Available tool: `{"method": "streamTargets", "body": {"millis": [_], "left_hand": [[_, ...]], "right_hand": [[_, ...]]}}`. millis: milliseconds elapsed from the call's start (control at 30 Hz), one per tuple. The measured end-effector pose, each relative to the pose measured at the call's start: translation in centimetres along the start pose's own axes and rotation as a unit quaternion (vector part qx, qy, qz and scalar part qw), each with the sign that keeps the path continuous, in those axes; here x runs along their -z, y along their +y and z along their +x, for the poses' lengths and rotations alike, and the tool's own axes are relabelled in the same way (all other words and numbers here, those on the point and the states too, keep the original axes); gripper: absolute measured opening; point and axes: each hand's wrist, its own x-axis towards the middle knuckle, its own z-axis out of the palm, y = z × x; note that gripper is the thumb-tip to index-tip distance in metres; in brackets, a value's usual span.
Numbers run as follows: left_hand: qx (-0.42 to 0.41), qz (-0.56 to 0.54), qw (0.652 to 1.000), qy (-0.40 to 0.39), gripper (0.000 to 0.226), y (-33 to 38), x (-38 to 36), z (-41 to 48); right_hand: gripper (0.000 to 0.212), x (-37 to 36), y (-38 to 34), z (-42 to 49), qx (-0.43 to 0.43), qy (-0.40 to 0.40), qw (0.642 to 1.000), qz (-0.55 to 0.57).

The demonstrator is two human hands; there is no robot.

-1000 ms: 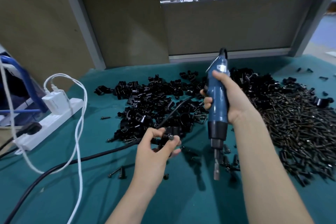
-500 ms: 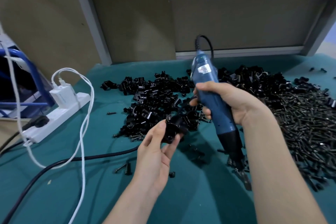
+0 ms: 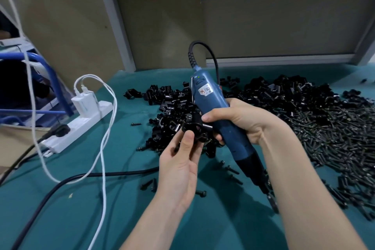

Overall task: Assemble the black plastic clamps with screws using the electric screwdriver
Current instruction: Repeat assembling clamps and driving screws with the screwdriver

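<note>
Head view shows the left hand point(image 3: 178, 168) pinching 1 black clamp point(image 3: 194, 130) between thumb and fingers point(image 3: 196, 151), near the middle of the picture and lifted above the worktop point(image 3: 60, 219). A screw point(image 3: 189, 116) stands out of this clamp at 12 o'clock. The right hand point(image 3: 239, 122) is clenched round the blue body of the electric screwdriver point(image 3: 215, 111); its bit points toward 5 o'clock, away from the clamp.

I judge the clamp light, stiff and rather smooth, so it may turn under torque. Better to hold it by its sides, clear of the screw. The screwdriver looks heavier, and its cable point(image 3: 215, 61) may pull at the top. Loose clamps point(image 3: 284, 95) lie at 1 o'clock, loose screws point(image 3: 334, 138) at 3 o'clock.
</note>
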Motion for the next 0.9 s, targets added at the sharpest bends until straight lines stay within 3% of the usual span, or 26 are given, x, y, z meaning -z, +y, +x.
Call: {"method": "streamTargets", "body": {"millis": [133, 333, 633, 767, 900], "left_hand": [[-0.047, 0.026, 0.997, -0.057, 0.053, 0.44, 0.36, 0.13], [-0.082, 0.061, 0.990, -0.098, 0.024, 0.61, 0.12, 0.09], [-0.087, 0.102, 0.989, -0.066, 0.032, 0.71, 0.86, 0.56], [-0.097, 0.124, 0.986, -0.046, 0.047, 0.67, 1.01, 0.47], [-0.093, 0.098, 0.990, -0.036, 0.049, 0.93, 0.92, 0.32]], "right_hand": [[0.040, -0.58, -0.05, 0.04, -0.011, -0.021, 1.000, -0.004], [0.038, -0.54, -0.18, 0.02, 0.001, -0.019, 1.000, 0.001], [0.042, -0.75, 0.01, -0.02, -0.002, -0.045, 0.999, -0.028], [0.043, -0.87, 0.18, 0.15, -0.011, -0.052, 0.998, -0.040], [0.052, -0.74, 0.46, 0.53, -0.012, -0.040, 0.996, -0.079]]}}
